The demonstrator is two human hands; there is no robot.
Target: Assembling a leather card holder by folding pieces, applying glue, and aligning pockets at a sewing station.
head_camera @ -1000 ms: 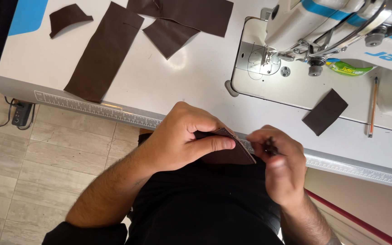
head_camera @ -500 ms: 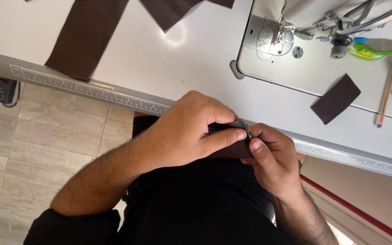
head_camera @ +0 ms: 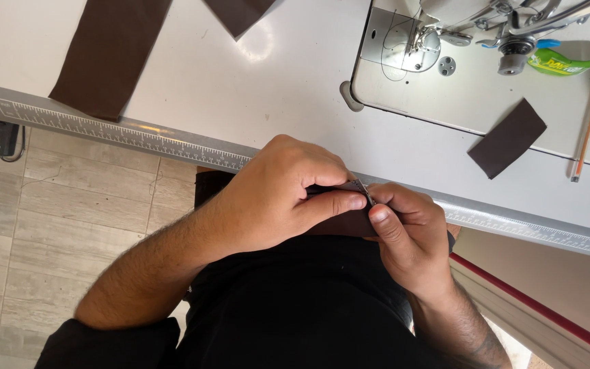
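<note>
My left hand (head_camera: pixel 278 195) and my right hand (head_camera: pixel 408 232) meet over my lap, just below the table's front edge. Both pinch a small dark brown fabric piece (head_camera: pixel 343 222), which my fingers mostly cover. A thin metal tool or clip (head_camera: pixel 364 193) shows at the pinch point between my left thumb and right thumb; I cannot tell what it is. My black clothing fills the view under the hands.
The white sewing table (head_camera: pixel 254 89) has a ruler strip (head_camera: pixel 138 137) along its front edge. On it lie a long brown fabric strip (head_camera: pixel 110 55), another brown piece (head_camera: pixel 240 14), a small brown rectangle (head_camera: pixel 507 137) and a pencil (head_camera: pixel 585 130). The sewing machine (head_camera: pixel 459 27) stands upper right.
The view has shifted down and toward the table's edge. My hands have drawn closer together on the brown piece, and my left fingers now cover more of it.
</note>
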